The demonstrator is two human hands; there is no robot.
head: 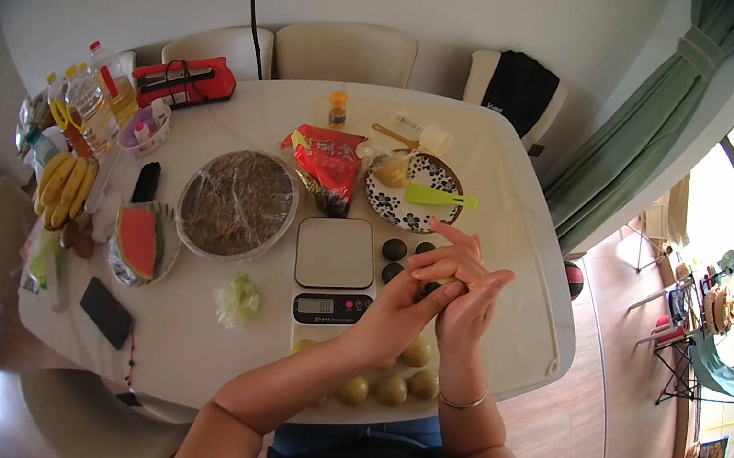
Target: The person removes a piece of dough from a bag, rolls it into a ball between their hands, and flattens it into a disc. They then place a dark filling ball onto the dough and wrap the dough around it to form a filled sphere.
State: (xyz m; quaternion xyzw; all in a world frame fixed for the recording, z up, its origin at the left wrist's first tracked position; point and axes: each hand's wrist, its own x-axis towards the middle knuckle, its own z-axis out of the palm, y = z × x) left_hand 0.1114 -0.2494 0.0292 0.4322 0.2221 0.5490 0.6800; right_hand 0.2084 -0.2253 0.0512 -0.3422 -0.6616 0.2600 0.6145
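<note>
My left hand (436,273) lies over my right hand (475,302), palms facing. Between them shows a bit of a small pale lump (448,282), mostly hidden by the fingers. Dark green balls (395,250) lie just beyond the hands, some partly covered by them. Below the wrists are several yellowish-brown balls (391,390), partly behind my left forearm. Left of the hands stands a digital kitchen scale (336,253) with a bare platform and a lit display. A patterned plate (414,221) beyond the hands bears a lime-green scraper (432,197) and a plastic bag with tan contents (392,169).
A film-covered bowl of brown filling (238,204) stands left of a red packet (330,165). Further left are a cut watermelon (138,240), bananas (65,186), oil bottles (93,103) and a phone (107,313). A small orange-capped bottle (337,110) and a brown spoon (395,135) lie at the back.
</note>
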